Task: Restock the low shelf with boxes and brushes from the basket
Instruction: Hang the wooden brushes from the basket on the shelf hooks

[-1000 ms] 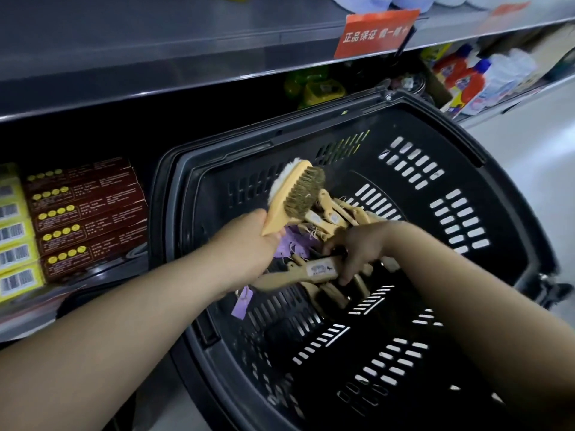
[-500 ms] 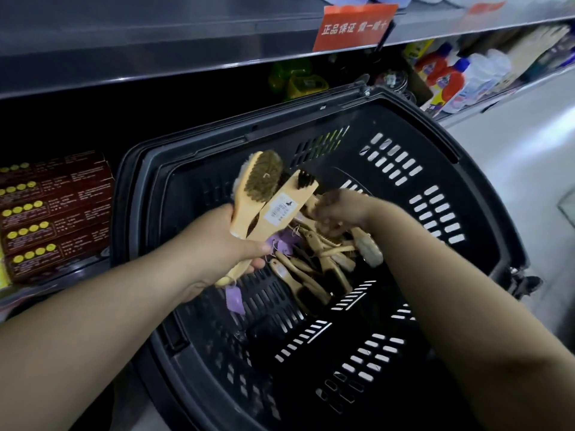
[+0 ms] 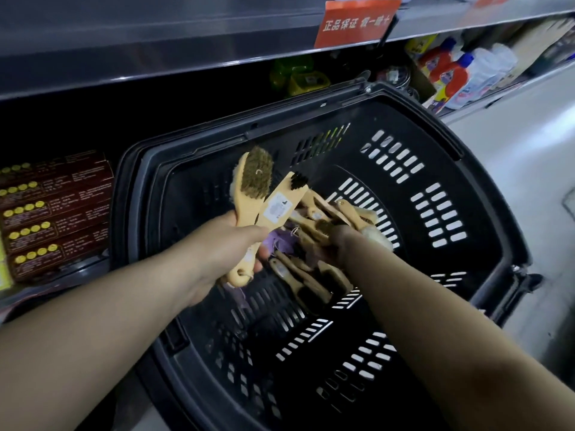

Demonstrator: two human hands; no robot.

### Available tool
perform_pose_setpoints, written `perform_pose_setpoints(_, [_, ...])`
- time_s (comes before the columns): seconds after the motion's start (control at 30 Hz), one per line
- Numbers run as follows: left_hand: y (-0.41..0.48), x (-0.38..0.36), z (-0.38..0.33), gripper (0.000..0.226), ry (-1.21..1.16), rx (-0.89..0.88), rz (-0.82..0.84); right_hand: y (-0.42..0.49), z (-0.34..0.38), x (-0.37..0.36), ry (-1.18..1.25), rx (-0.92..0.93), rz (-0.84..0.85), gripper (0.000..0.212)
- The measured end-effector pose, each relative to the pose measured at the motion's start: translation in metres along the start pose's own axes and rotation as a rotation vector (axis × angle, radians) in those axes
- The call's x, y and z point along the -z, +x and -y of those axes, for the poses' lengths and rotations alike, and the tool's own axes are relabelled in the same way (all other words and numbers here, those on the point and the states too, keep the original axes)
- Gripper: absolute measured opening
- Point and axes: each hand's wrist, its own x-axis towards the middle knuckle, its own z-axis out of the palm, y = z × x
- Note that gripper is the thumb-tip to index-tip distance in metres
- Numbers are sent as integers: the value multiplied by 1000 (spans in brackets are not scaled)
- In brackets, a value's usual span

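L hand (image 3: 224,247) grips 2 wood brushes (image 3: 252,188) by handles, over basket (image 3: 466,157) | R hand (image 3: 342,241) down in brush pile (image 3: 311,275), fingers blurred, grip can't tell | brushes prob light, stiff, smooth wood: take by handle, not bristles | boxes (image 3: 56,213) stacked far left

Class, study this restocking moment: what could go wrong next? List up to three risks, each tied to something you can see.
1. The left hand grips two brushes fanned apart by their handles; one might slip out.
2. The right hand reaches into the jumbled pile; the purple tags may snag and drag out extra brushes.
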Motion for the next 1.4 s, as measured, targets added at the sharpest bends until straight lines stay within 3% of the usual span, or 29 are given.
perform_pose_setpoints(0.17, [1, -4, 5, 17, 41, 11, -29, -70, -27, -6, -115, 122, 216, 32])
perform_pose_setpoints(0.27, [1, -6, 6, 4, -12, 20, -79, -103, -44, 1, 1, 180, 354, 27])
perform_pose_setpoints(0.33, [-1, -8, 5, 12, -112, 38, -86, -119, -49, 3, 84, 226, 405, 23])
perform_pose_setpoints(0.47, [-5, -10, 6, 18, -192, 41, -53, -137, -50, 2, 48, 350, 569, 15])
perform_pose_setpoints(0.63, [-9, -13, 5, 5, -254, 38, -14, -139, -47, -2, 128, 359, 750, 21])
perform_pose_setpoints(0.83, [-9, -14, 5, 9, -282, 37, -83, -132, -40, 2, 46, 403, 807, 30])
perform_pose_setpoints(0.93, [-10, -15, 3, 14, -306, 42, -35, -129, -45, 1, -190, 522, 778, 47])
perform_pose_setpoints(1.1, [-10, -17, 3, 33, -370, 69, 85, -127, -56, -5, -655, 744, 591, 65])
perform_pose_setpoints(1.27, [-11, -16, 3, 44, -422, 74, 59, -125, -56, -16, -565, 753, 535, 48])
perform_pose_setpoints(1.4, [-11, -15, 4, 41, -382, 55, 66, -120, -54, -17, -595, 716, 574, 44])
